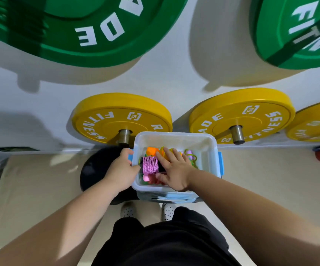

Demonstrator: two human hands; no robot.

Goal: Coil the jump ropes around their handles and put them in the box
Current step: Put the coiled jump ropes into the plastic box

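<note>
Translucent smooth plastic box [176, 138]; braided pink rope [150, 165]; glossy yellow plates [120, 116].

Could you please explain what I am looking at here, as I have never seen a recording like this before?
There is no machine here. A person wears a wide-angle camera on the head, so this single picture looks down along both bare arms. The left hand grips the left rim of a pale plastic box with blue latches. The right hand lies inside it, fingers spread flat on the contents, holding nothing. Those contents are jump ropes: a pink coiled rope, an orange handle and green rope loops. Behind, yellow weight plates and green weight plates hang on the wall. I cannot identify the black round object beside the box.
</note>
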